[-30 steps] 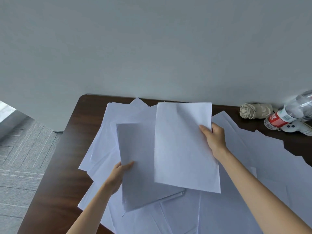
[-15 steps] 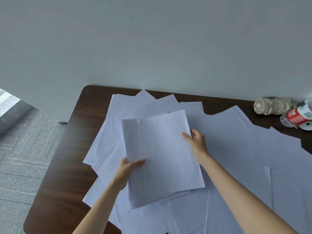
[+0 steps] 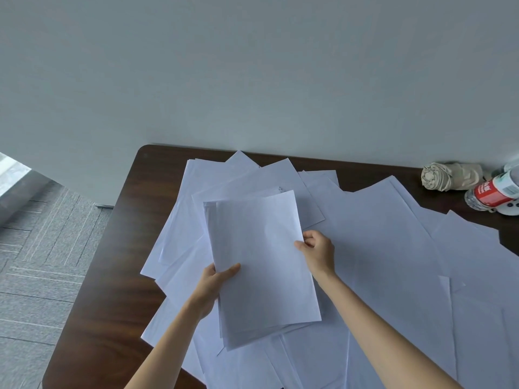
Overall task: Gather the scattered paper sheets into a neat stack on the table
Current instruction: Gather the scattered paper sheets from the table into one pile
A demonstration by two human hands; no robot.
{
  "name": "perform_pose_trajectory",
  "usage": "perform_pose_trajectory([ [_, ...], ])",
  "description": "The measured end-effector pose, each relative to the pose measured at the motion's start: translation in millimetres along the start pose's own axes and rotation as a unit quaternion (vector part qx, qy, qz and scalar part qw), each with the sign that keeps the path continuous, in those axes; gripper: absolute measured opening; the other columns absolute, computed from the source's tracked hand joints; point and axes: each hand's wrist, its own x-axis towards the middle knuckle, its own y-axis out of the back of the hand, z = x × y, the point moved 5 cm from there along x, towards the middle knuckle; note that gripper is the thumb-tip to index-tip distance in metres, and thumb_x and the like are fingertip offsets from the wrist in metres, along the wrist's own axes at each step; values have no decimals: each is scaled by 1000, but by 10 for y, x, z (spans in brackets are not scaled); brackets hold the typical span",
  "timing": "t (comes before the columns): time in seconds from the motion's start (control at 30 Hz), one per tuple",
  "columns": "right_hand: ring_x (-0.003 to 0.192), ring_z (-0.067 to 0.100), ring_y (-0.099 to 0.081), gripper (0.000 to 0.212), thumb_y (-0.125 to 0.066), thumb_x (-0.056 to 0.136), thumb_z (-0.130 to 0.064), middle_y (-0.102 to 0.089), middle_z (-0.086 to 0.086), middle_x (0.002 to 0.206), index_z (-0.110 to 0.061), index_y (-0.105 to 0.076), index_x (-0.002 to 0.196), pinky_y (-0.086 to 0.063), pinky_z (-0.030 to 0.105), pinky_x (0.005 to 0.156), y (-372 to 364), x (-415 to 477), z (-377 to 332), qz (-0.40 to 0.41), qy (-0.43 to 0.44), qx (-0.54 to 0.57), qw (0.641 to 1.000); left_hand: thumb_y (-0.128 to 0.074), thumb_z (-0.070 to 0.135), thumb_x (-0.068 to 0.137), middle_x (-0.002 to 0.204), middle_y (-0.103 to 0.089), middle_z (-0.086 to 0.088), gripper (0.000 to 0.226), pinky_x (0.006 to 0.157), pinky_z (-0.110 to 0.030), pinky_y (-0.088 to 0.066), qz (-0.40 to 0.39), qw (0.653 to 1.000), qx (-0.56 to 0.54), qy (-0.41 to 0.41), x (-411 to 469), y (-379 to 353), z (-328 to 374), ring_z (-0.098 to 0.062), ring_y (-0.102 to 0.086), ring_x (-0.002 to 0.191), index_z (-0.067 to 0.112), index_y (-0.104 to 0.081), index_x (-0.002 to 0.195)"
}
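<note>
A small stack of white paper sheets is held above the dark wooden table. My left hand grips its left edge, thumb on top. My right hand pinches its right edge with curled fingers. Several loose white sheets lie scattered and overlapping under the stack and across the table to the right.
A rolled beige cloth and a plastic bottle with a red label lie at the table's back right, beside a small white object. A grey wall stands behind the table. Grey carpet floor lies to the left.
My right hand brought its single sheet left and laid it on the stack in my left hand. Both hands now hold the stack by its edges.
</note>
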Motion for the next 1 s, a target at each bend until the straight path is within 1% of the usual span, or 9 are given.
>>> perform_pose_trajectory([
  [0.13, 76, 17, -61, 10, -68, 82, -10, -64, -4, 81, -13, -63, 90, -43, 26, 63, 88, -86, 77, 57, -7, -39, 998, -63, 14, 93, 109, -73, -17, 26, 77, -36, -60, 11, 1000, 16, -2, -16, -17, -5, -30, -71, 94, 2, -65, 116],
  [0.23, 84, 20, -64, 13, -68, 81, -6, -66, 1, 87, -12, -64, 91, -51, 30, 73, 85, -149, 164, 29, -6, -29, 999, -60, 20, 96, 111, -73, -15, 25, 77, -35, -59, 6, 999, 31, -22, -65, -50, 1, -27, -71, 94, 7, -64, 117],
  [0.43, 98, 15, -58, 40, -77, 79, -20, -59, -2, 107, -13, -55, 111, -44, 26, 84, 280, -327, 220, 18, -55, 78, 995, -68, 30, 90, 106, -73, -11, 35, 75, -38, -58, -19, 998, 30, -46, -189, -98, 45, -24, -71, 91, 8, -65, 117],
  [0.5, 94, 13, -59, 33, -75, 82, -23, -60, -4, 101, -14, -56, 107, -44, 25, 80, 355, -423, 239, -36, -86, 139, 986, -62, 25, 94, 103, -73, -10, 28, 73, -35, -58, -41, 998, 32, -41, -242, -171, 45, -22, -70, 88, 8, -65, 116],
  [0.57, 75, 15, -52, 21, -71, 86, -23, -54, -5, 78, -9, -55, 82, -39, 25, 68, 457, -526, 267, -78, -90, 166, 979, -62, 24, 95, 104, -72, -10, 26, 75, -36, -58, -63, 996, 44, -39, -299, -290, 49, -22, -70, 89, 9, -65, 115],
  [0.63, 66, 18, -46, 29, -66, 89, -18, -49, -3, 66, -8, -49, 68, -37, 29, 63, 587, -615, 348, -90, -97, 182, 974, -68, 29, 90, 106, -72, -12, 34, 79, -40, -58, -86, 994, 62, -39, -356, -433, 56, -25, -69, 93, 8, -65, 117],
  [0.77, 83, 20, -64, 11, -60, 91, -8, -73, 9, 92, -4, -70, 92, -50, 32, 77, 950, -814, 538, -55, -107, 197, 973, -65, 28, 93, 113, -71, -16, 33, 81, -40, -58, -131, 986, 93, -34, -445, -818, 6, -29, -70, 99, 6, -64, 118],
  [0.9, 71, 16, -59, 14, -58, 92, -5, -68, 1, 79, -10, -67, 81, -46, 26, 66, 1369, -985, 764, 2, -109, 177, 978, -62, 23, 96, 112, -72, -15, 30, 82, -37, -58, -146, 980, 131, -33, -497, -1268, -134, -28, -70, 99, 4, -63, 119],
  [1.0, 61, 17, -39, 29, -60, 90, -6, -46, -1, 63, -13, -50, 63, -30, 26, 54, 1680, -1046, 993, 30, -115, 151, 981, -60, 19, 97, 108, -72, -13, 27, 79, -33, -59, -144, 977, 156, -37, -560, -1602, -268, -22, -71, 93, 4, -63, 118],
])
